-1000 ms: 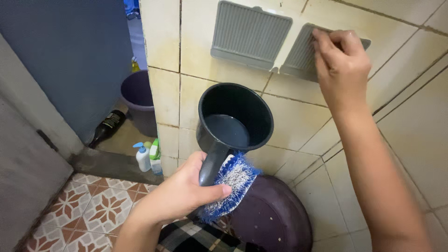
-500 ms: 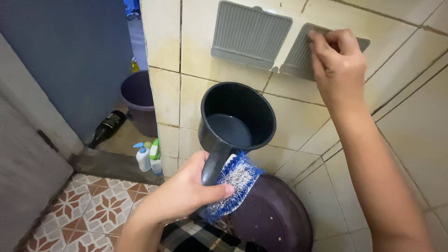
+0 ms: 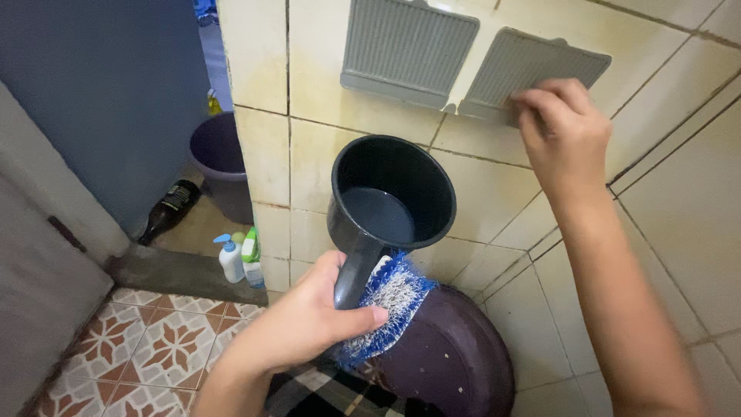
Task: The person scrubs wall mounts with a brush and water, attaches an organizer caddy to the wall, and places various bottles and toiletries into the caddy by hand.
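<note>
At the far left, past the blue wall, one dark glass bottle [image 3: 164,210] lay on its side on the floor, and one purple plastic bucket [image 3: 220,158] stood behind the tiled corner, which hid its right half. Near the step stood a cluster of small plastic bottles [image 3: 241,259], one white with a blue pump and one green; whether there were more could not be made out.

In the middle, the left hand [image 3: 312,316] had its grip closed around two things at once: the handle of the one black plastic water dipper [image 3: 392,199], which held a little water, and the one blue-and-white bristled scrub brush [image 3: 386,305], pinned under the thumb. The dipper sat near the wall tiles, just above a dark purple round plastic basin [image 3: 455,363], whose lower edge was cut off by the frame.

Two grey ribbed plastic panels leaned against the cream tiled wall [image 3: 494,193]: the left grey panel [image 3: 407,48], cut off at the top, and the right grey panel [image 3: 532,71]. The right hand [image 3: 563,131] rested its fingertips on the lower right corner of the right panel, covering it; the grip was loose, fingers bent, and blur kept me from telling whether it pinched the edge.

A second earlier that hand had lain high on the panel's top; it had slid down since. The dipper and brush had barely shifted.
</note>
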